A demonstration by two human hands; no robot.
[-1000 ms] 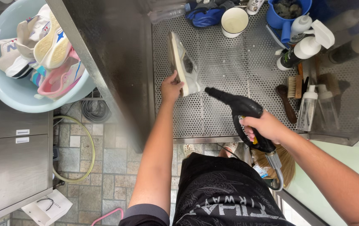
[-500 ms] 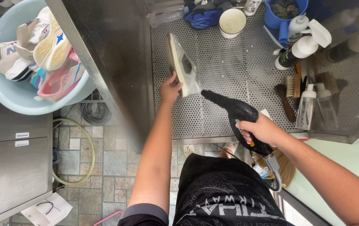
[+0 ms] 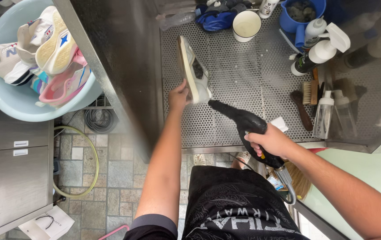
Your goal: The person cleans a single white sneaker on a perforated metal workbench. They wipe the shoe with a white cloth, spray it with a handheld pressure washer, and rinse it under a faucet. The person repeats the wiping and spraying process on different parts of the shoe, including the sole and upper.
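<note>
My left hand (image 3: 179, 94) grips the heel end of a white and grey sneaker (image 3: 192, 70), held on its side over the perforated metal tray (image 3: 244, 66). My right hand (image 3: 270, 141) is closed around the handle of a black spray gun (image 3: 244, 122). The gun's nozzle points at the sneaker's heel, almost touching it. A hose runs down from the gun's handle past my black apron.
A light blue basin (image 3: 8, 100) full of sneakers stands at the left. A white cup (image 3: 246, 25), a blue container (image 3: 304, 13), spray bottles (image 3: 317, 51) and brushes (image 3: 306, 95) line the tray's back and right. Metal drawers (image 3: 12, 178) and a coiled hose (image 3: 77, 164) lie below left.
The spray gun's nozzle has moved left and up, closer to the sneaker's heel. The sneaker has stayed in nearly the same place in my left hand.
</note>
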